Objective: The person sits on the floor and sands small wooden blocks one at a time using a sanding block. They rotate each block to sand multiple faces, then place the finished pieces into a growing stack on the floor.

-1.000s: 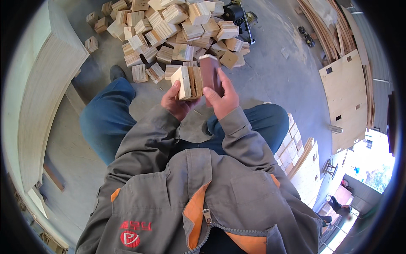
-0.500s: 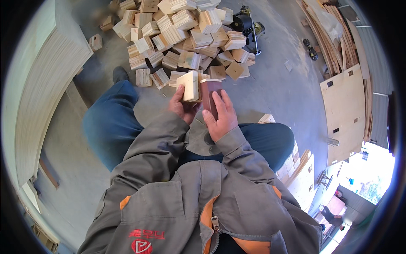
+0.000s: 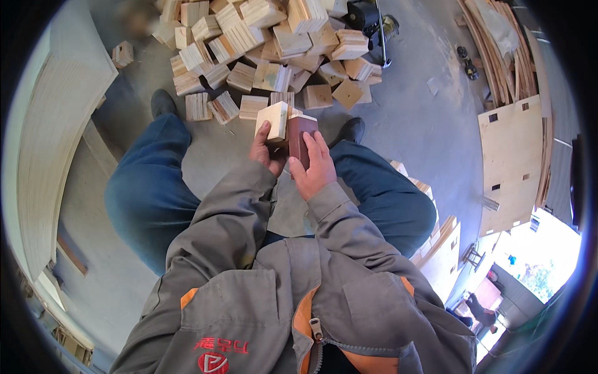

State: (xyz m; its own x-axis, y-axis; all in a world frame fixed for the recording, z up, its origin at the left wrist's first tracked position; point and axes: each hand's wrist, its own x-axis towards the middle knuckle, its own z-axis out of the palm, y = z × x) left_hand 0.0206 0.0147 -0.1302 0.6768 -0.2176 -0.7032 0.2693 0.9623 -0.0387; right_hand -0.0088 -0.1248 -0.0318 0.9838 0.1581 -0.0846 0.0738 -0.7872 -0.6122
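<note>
My left hand point(image 3: 265, 151) is closed on a pale plywood block point(image 3: 270, 123), its thumb along the near side. In my right hand point(image 3: 315, 172) is a sanding block point(image 3: 302, 134) with a reddish-brown face and a thin pale top edge. Its fingers lie over that brown face. The two blocks are held upright side by side, close together above the floor between my legs. Some fingertips of my left hand are hidden behind the blocks. Just beyond my hands lies a heap of similar plywood blocks point(image 3: 271, 76).
A tall stack of pale sheets point(image 3: 68, 118) stands at the left. Black equipment point(image 3: 363, 19) lies right of the heap. Boards point(image 3: 489, 56) and a panel with square holes point(image 3: 511, 156) are at the right. Another person point(image 3: 481, 310) is far off at lower right.
My right foot has come forward and now shows beyond my knee, and my legs have spread. The held blocks remain close together, slightly lower and further left in view.
</note>
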